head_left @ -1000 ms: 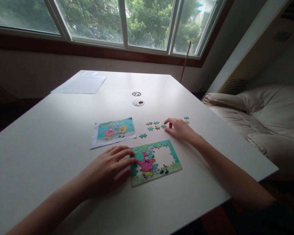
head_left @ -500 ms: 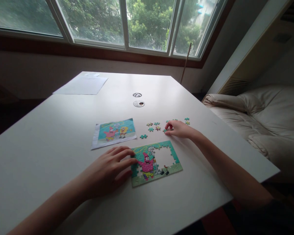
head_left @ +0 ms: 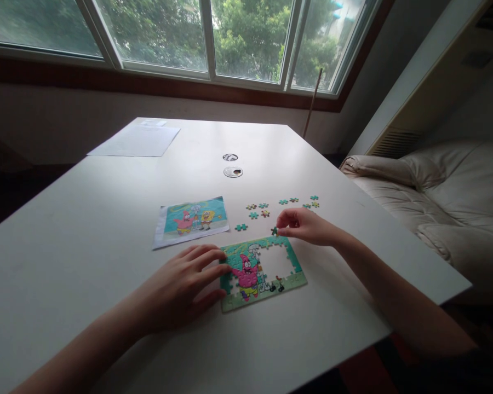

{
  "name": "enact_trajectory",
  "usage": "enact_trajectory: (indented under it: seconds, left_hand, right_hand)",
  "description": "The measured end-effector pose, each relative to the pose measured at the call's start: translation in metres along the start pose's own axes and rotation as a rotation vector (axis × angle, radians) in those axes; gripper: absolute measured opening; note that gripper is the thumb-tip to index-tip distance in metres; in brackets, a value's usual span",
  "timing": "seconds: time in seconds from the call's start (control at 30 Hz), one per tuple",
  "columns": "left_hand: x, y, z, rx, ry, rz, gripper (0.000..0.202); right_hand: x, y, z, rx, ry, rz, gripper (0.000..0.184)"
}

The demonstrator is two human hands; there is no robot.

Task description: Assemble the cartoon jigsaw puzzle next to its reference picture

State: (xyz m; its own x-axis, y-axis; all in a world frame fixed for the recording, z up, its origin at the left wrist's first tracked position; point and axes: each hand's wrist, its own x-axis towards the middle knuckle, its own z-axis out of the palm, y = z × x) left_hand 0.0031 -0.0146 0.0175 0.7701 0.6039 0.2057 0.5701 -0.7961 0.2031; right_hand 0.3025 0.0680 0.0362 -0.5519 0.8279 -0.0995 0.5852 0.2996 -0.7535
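Observation:
My right hand [head_left: 306,226] pinches a small green puzzle piece [head_left: 275,231] just above the far edge of the jigsaw puzzle [head_left: 248,273]. Fingers stretched out, my left hand [head_left: 189,279] rests on the table with its fingertips at the puzzle's left edge. The puzzle shows a pink starfish figure and part of a pale figure; a large gap lies in its right half and a smaller one at lower left. Several loose puzzle pieces [head_left: 253,215] are scattered beyond it. Left of them lies a paper reference picture [head_left: 195,219] of three cartoon figures.
The white table [head_left: 107,219] carries two round metal discs [head_left: 233,172] farther back and a sheet of paper [head_left: 135,141] at the far left. A beige sofa [head_left: 447,186] stands to the right. Windows run along the far wall.
My right hand has drawn back from among the loose pieces toward the puzzle, carrying a green piece. My left hand stays at the puzzle's left edge.

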Motion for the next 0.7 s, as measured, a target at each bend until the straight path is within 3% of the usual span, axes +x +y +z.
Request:
enact_trajectory:
  seconds: [0.27,0.7]
  left_hand:
    - [0.000,0.000,0.001,0.016,-0.020,0.006,0.030]
    - [-0.002,-0.001,0.004,0.015,-0.019,0.001,0.030]
  right_hand:
    - [-0.011,-0.026,0.021,0.033,-0.251,-0.099,0.013]
    - [-0.010,-0.025,0.032,-0.074,-0.168,-0.100,0.014]
